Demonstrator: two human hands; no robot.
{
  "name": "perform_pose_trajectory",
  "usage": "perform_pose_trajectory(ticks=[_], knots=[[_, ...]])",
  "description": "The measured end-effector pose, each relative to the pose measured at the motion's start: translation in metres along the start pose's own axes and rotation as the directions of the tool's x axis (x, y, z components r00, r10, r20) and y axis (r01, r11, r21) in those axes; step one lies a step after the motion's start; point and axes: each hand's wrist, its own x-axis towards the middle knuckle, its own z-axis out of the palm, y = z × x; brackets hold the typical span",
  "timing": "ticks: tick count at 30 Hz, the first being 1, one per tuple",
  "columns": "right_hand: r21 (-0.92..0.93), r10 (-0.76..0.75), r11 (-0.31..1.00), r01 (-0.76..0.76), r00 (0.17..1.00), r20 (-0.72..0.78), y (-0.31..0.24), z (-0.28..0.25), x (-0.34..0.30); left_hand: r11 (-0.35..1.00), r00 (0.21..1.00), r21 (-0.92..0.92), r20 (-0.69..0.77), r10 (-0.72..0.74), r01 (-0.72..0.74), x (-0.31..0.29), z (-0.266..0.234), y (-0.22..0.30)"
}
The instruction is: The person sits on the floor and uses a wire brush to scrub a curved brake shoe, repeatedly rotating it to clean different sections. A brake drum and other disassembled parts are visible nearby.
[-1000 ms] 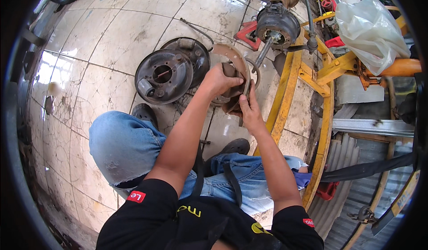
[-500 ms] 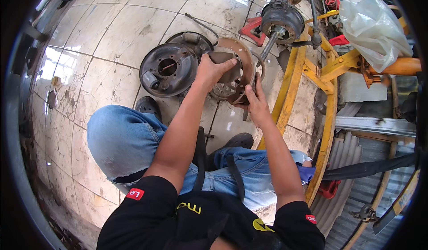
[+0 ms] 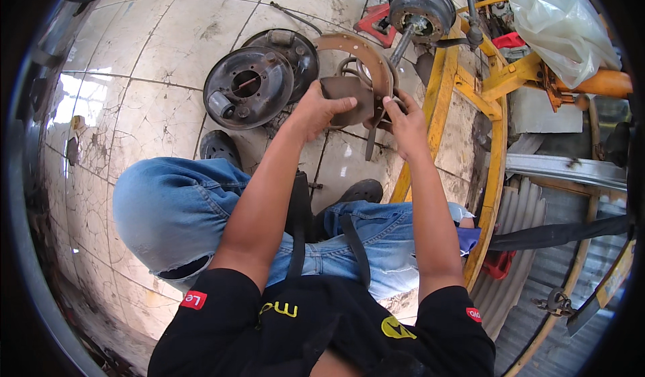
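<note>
Brake shoe (image 3: 359, 58) clasped between left hand (image 3: 316, 111) and right hand (image 3: 405, 118) — grip seemingly firm, above floor tiles (image 3: 168, 34).

bright daylight; glare patch on the tiled floor (image 3: 80, 101) left of the brake drum (image 3: 247, 88); fisheye bending, dark rim.

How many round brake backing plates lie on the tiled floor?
2: the nearer backing plate lies left of the left hand; the second plate sits behind it, partly covered. More may be hidden behind the hands.
</note>
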Motion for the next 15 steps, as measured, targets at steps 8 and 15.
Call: perform_pose_trajectory(ticks=[8, 15], knots=[[-0.103, 0.024, 0.994, -0.028, 0.999, -0.041, -0.005, -0.002, 0.005, 0.963, 0.989, 0.257, -0.1, 0.113, -0.084, -0.002, 0.017, -0.029], [-0.166, -0.045, 0.985, 0.04, 0.999, -0.024, 0.001, -0.004, 0.01, 0.858, 0.93, 0.468, -0.174, 0.325, -0.212, 0.005, 0.03, -0.043]])
